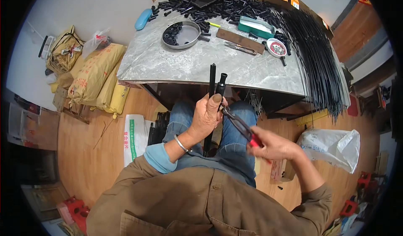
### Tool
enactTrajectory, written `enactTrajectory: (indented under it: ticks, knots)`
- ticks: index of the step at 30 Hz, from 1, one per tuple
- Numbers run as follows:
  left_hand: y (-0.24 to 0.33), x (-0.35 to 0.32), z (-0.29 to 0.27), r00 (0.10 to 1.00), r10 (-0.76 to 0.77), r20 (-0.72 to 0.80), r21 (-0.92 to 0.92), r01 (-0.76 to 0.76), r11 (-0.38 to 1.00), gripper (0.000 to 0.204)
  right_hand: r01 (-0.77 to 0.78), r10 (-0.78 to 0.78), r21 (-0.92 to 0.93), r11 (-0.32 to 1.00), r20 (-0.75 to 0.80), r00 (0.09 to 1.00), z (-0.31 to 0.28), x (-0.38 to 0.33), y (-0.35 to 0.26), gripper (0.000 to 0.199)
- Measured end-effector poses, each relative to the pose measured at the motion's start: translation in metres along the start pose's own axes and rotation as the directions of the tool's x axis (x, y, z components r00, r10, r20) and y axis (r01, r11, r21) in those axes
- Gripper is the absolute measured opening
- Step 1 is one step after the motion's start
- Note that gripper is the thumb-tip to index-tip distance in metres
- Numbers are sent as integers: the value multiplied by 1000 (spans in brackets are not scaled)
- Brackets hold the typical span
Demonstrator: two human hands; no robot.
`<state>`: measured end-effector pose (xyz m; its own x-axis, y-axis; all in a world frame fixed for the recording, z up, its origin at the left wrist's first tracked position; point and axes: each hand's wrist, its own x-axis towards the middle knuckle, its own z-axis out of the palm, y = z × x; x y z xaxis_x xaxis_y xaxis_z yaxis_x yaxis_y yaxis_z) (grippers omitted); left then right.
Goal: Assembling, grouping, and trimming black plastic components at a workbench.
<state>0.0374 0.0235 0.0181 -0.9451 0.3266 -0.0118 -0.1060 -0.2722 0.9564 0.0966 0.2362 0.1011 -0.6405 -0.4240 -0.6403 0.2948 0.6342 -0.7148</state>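
My left hand grips a long black rod upright in front of the table edge, together with a short black tube piece held beside the rod's top. My right hand holds red-handled pliers. The pliers' dark jaws reach up and left to the parts at my left fingers. Both hands hover over my lap, above my jeans.
The marble table carries a metal pan of small black parts, a heap of black tubes, a long bundle of black rods, scissors, a small dish and a green box. Yellow sacks lie left, a white bag right.
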Motion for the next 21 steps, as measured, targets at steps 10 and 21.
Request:
enactTrajectory:
  ticks: [10, 21]
  knots:
    - [1, -5, -1, 999, 2, 41, 39, -4, 999, 59, -69, -434, 923, 378, 242, 868, 38, 12, 46, 26]
    - [6, -9, 3, 993, 71, 94, -35, -68, 997, 60, -81, -410, 970, 229, 172, 896, 48, 8, 64, 34]
